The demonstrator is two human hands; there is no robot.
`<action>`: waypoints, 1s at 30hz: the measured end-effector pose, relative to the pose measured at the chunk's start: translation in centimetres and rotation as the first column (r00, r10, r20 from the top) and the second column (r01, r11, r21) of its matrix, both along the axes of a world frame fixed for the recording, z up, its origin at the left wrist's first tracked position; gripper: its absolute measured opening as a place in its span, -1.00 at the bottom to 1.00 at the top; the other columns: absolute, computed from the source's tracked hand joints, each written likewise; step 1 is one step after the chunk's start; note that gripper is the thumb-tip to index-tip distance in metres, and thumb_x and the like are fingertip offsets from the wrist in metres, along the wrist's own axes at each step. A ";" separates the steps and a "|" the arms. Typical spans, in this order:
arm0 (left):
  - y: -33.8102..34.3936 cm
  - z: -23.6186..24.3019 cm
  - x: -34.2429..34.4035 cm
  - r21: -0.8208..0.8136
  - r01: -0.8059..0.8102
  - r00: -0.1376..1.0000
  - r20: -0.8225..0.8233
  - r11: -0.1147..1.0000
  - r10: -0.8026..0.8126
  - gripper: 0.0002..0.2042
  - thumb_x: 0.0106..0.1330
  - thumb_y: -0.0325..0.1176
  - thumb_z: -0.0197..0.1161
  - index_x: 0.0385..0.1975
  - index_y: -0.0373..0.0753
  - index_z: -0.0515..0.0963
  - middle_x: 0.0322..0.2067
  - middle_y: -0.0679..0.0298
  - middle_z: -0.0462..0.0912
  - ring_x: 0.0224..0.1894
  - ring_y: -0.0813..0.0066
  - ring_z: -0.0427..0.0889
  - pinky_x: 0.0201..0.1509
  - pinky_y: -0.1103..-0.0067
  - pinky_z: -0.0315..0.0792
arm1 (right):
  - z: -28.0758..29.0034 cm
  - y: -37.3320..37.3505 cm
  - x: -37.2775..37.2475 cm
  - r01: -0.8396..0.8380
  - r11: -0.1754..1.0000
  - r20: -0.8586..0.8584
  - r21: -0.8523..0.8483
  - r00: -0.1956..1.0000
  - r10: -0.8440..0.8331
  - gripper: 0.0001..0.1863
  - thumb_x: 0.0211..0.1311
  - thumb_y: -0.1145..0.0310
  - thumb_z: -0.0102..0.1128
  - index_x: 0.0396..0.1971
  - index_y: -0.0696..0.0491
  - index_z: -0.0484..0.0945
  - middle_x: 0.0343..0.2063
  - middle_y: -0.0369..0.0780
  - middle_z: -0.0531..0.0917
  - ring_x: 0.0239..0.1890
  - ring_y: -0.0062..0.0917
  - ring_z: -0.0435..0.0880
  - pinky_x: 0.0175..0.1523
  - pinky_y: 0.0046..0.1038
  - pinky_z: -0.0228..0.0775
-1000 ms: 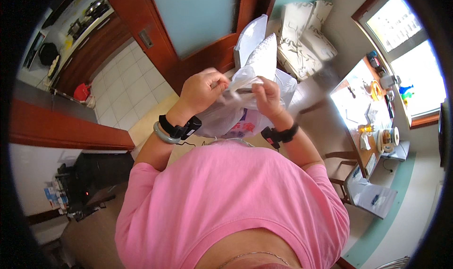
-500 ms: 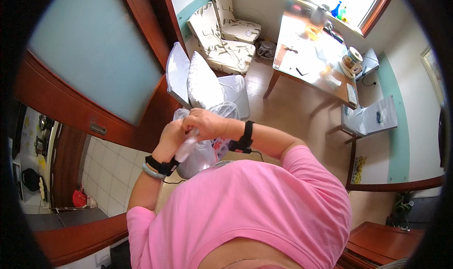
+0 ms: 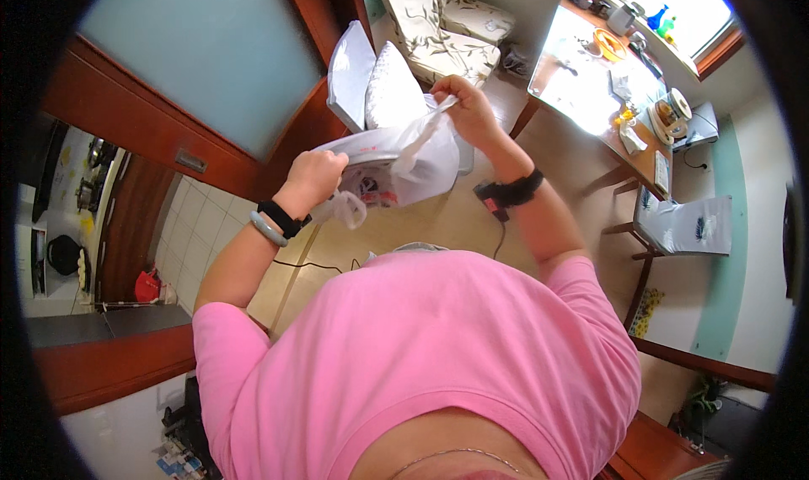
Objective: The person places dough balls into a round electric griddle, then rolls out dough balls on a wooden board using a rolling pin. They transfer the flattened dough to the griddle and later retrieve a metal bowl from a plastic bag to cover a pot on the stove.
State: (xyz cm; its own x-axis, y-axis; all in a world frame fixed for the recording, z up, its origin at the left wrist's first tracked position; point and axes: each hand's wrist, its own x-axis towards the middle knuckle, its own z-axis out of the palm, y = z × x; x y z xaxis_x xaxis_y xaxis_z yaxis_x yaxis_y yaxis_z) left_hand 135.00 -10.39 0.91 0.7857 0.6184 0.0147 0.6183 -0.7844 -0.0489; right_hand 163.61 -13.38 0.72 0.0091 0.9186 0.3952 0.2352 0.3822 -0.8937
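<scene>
A white translucent plastic bag (image 3: 430,172) with red and dark print hangs spread between my two hands, its mouth pulled wide. My left hand (image 3: 313,176) is closed on the bag's left edge, and a loose handle loop dangles just below it. Higher and further right, my right hand (image 3: 468,112) pinches the bag's other handle, which stretches down as a twisted strip. What the bag holds, if anything, I cannot make out. Behind it stands a chair with a pale grey cover (image 3: 347,80) and a white cushion (image 3: 392,84).
A sliding door with frosted glass (image 3: 211,42) stands at the left. Two leaf-patterned chairs (image 3: 447,50) are at the back. On the table (image 3: 556,63) at the far right are an orange basket (image 3: 608,45) and a kettle (image 3: 670,113). A black cable (image 3: 316,266) trails near my waist.
My hands were close together at the gathered bag. They have moved apart, the right one up and to the right, and the bag's mouth has spread open between them.
</scene>
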 end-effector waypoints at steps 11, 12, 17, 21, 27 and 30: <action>1.8 8.1 -6.8 -0.209 -0.207 0.860 0.427 0.956 0.280 -0.84 0.07 -0.39 0.05 -0.41 -0.35 0.39 -0.50 -0.02 0.50 -0.42 0.03 0.49 -0.36 0.36 0.35 | -9.6 -2.7 6.9 -0.060 0.812 0.136 -0.580 0.976 0.169 -0.03 -0.23 0.39 0.40 0.23 -0.04 -0.03 0.16 -0.07 0.19 0.20 -0.29 0.17 0.18 -0.32 0.13; 1.7 8.7 -7.4 -0.269 -0.202 0.810 0.494 0.942 0.315 -0.84 0.09 -0.42 0.07 -0.35 -0.34 0.41 -0.50 0.04 0.53 -0.44 0.18 0.51 -0.35 0.44 0.37 | -10.8 -2.9 6.1 -0.085 0.743 0.115 -0.664 0.970 0.214 0.01 -0.24 0.40 0.40 0.24 -0.05 -0.07 0.16 -0.05 0.18 0.20 -0.27 0.17 0.18 -0.31 0.12; 1.0 9.1 -9.9 -0.380 -0.147 0.620 0.684 0.913 0.384 -0.81 0.16 -0.49 0.06 -0.22 -0.35 0.45 -0.43 0.30 0.57 -0.42 0.60 0.47 -0.32 0.65 0.38 | -13.2 -2.8 0.6 -0.439 0.769 -0.411 -0.465 0.876 0.252 -0.21 -0.06 0.43 0.28 0.19 0.01 0.04 0.10 -0.12 0.25 0.10 -0.38 0.27 0.08 -0.39 0.23; 0.5 8.7 -11.9 -0.379 -0.219 0.571 0.697 0.899 0.433 -0.80 0.18 -0.49 0.06 -0.20 -0.34 0.44 -0.42 0.33 0.55 -0.42 0.68 0.45 -0.32 0.69 0.36 | -13.1 -0.8 -1.7 -0.293 0.803 -0.346 -0.519 0.931 0.116 -0.70 0.07 0.46 0.13 -0.15 0.11 0.42 -0.27 -0.31 0.52 -0.25 -0.63 0.46 -0.12 -0.58 0.31; -0.6 7.3 -15.8 -0.321 -0.315 0.515 0.733 0.893 0.445 -0.84 0.19 -0.47 0.06 -0.26 -0.35 0.45 -0.42 0.32 0.55 -0.40 0.70 0.43 -0.30 0.72 0.34 | -15.3 1.1 -0.3 0.262 0.859 0.059 -0.440 0.963 -0.264 -0.83 0.07 0.42 0.11 -0.34 0.17 0.49 -0.47 -0.21 0.57 -0.42 -0.55 0.51 -0.25 -0.53 0.33; -0.7 6.4 -18.0 -0.388 -0.274 0.423 0.773 0.880 0.473 -0.86 0.20 -0.45 0.06 -0.30 -0.35 0.45 -0.44 0.33 0.53 -0.40 0.71 0.42 -0.30 0.73 0.32 | -15.5 1.1 1.2 0.522 0.769 0.304 -0.370 0.850 -0.431 -0.82 0.05 0.39 0.11 -0.40 0.20 0.48 -0.53 -0.12 0.56 -0.48 -0.47 0.50 -0.30 -0.46 0.32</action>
